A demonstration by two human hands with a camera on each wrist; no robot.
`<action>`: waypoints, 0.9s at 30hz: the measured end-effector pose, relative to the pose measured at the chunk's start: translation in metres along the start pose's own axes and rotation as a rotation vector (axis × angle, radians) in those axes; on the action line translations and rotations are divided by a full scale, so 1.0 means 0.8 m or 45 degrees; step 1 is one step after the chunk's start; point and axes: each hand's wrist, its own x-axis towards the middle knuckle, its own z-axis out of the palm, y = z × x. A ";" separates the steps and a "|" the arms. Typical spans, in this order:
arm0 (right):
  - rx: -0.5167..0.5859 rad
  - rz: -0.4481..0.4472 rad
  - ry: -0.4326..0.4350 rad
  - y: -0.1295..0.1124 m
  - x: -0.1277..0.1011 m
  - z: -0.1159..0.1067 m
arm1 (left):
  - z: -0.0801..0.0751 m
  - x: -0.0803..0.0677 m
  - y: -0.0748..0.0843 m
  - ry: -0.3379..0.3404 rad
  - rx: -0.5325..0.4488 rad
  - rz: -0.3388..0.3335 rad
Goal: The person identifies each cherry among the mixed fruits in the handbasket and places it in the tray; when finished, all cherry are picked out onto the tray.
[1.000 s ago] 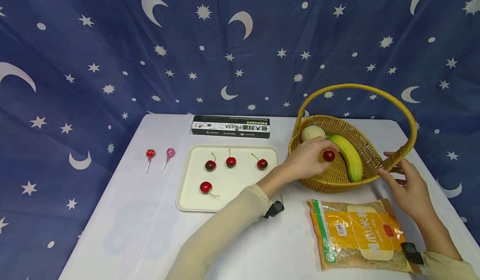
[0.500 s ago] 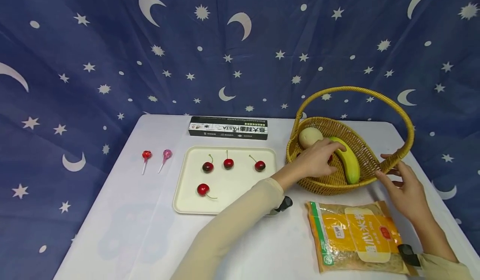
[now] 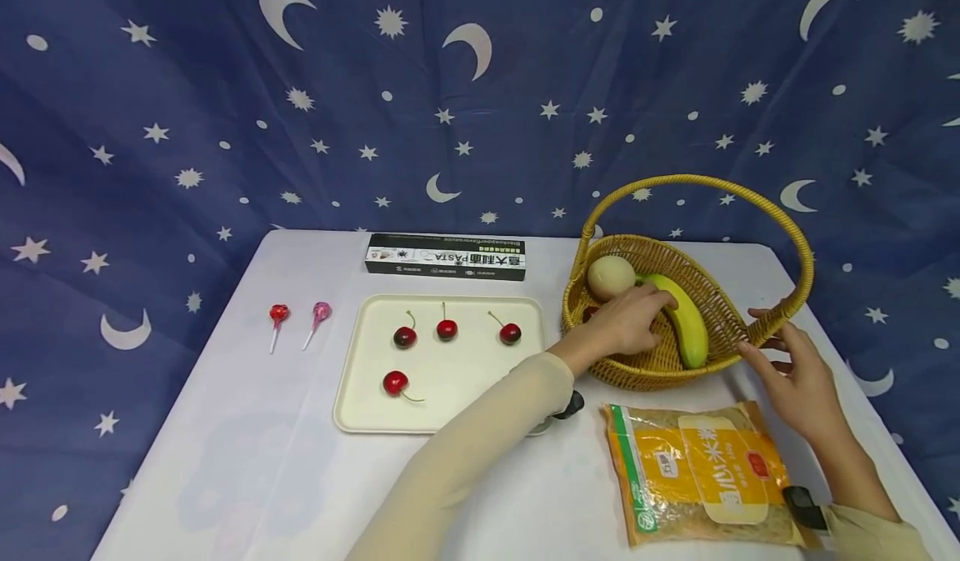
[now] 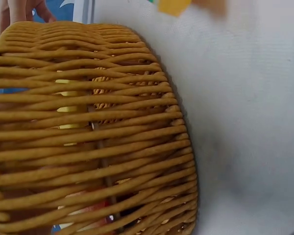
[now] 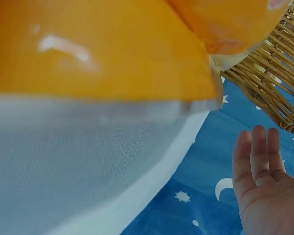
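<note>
left hand (image 3: 630, 319) was inside basket (image 3: 637, 377), hold unclear; right hand (image 3: 802, 390), fingers straight, touched its right end, likely steadying it.

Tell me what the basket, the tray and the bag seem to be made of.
Basket: woven, rounded brown strands suggest wicker, or plastic imitating it.
Tray: smooth, even cream surface; probably plastic, though ceramic is possible.
Bag: probably glossy plastic film, given its bright glare.
</note>
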 end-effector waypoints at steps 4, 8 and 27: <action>-0.004 0.017 -0.005 -0.001 0.000 0.001 | 0.002 0.001 0.001 -0.015 0.071 -0.013; -0.007 0.019 -0.003 -0.001 0.000 0.002 | 0.004 0.001 0.002 -0.069 0.163 -0.014; -0.001 0.002 0.006 -0.002 -0.004 0.000 | -0.007 -0.008 0.004 -0.036 0.008 0.096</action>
